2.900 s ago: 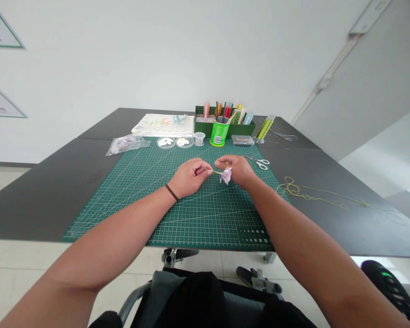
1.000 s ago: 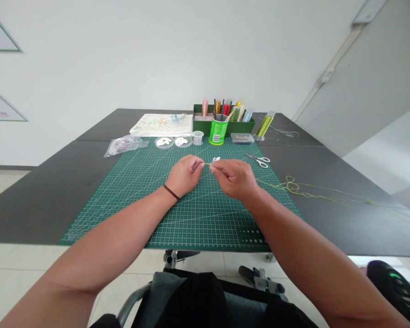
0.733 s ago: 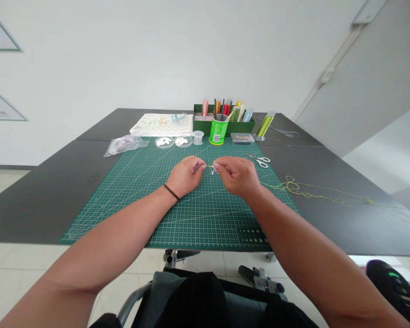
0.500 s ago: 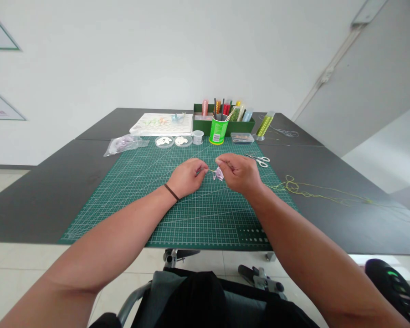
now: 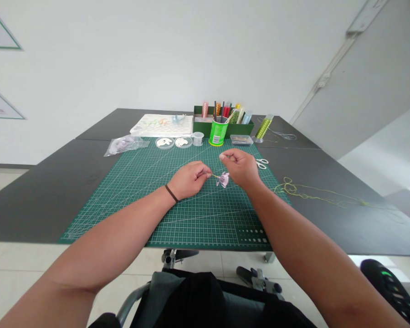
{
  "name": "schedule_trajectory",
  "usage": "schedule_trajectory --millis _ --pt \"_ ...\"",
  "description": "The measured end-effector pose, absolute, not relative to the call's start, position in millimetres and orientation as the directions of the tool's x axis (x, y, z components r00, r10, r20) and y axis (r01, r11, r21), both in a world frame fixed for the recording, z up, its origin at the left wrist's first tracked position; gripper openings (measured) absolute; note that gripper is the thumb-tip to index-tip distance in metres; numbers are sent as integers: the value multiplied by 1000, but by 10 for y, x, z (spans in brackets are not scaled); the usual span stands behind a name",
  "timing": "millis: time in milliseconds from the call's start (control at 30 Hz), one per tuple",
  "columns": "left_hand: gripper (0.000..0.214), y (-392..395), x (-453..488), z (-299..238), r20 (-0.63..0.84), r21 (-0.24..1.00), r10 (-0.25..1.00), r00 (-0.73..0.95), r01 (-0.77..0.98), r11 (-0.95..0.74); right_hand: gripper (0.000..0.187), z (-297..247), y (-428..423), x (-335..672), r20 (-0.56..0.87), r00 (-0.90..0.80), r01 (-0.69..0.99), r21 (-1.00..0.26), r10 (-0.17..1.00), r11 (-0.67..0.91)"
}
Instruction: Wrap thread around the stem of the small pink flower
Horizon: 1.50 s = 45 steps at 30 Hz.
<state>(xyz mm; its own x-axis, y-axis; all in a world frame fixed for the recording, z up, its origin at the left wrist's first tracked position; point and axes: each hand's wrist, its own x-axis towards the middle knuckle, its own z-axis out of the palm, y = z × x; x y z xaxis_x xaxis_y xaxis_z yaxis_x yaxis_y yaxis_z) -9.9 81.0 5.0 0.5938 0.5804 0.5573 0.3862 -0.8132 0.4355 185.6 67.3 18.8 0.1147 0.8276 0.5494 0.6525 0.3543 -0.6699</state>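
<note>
Watching through the head camera from my remote seat, I have the left hand (image 5: pixel 192 178) pinching the thin yellow-green stem (image 5: pixel 215 175) of a lilac artificial flower (image 5: pixel 222 179) between thumb and fingers. The bloom points right, tipped slightly downward, in the gap between the two hands over the green cutting mat (image 5: pixel 191 223); I can't tell whether its petals touch the mat. The right hand (image 5: pixel 239 166) is curled narrow just beyond the bloom, thumb and fingertips close together, and from here I can't make out whether a strand sits between them. Just behind that hand I see white-handled scissors (image 5: pixel 261 164), partly hidden by it. A loose tangle of yellow-green thread (image 5: pixel 295 190) stretches from beside the right forearm across the mat's edge onto the dark worktop (image 5: pixel 41 191). Farther back I get a bright green can (image 5: pixel 217 133) of sticks standing before a dark green box (image 5: pixel 245 130) of colored spools, with two round dishes (image 5: pixel 164 143) of white pieces to the can's left.
</note>
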Motion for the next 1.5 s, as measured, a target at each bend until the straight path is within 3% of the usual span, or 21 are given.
schedule_trajectory --millis 200,333,533,733,1067,1500 --pt "8 812 -104 61 605 474 571 555 326 -818 25 68 817 1893 347 107 408 -870 932 277" --pt "9 804 -104 82 623 500 586 518 313 -807 29 -16 872 1884 244 71 269 -938 967 217" --pt "9 773 -93 106 606 562 653 455 336 -756 36 -9 836 1812 103 -10 259 -960 995 102" --pt "9 786 -90 93 626 614 703 338 342 -711 34 53 760 1759 160 -86 348 -920 983 180" --pt "8 850 -83 57 651 666 746 139 366 -650 28 33 675 1660 57 -137 348 -932 989 102" --pt "14 879 -90 85 621 696 783 35 434 -572 25 156 468 1542 199 -197 424 -866 960 266"
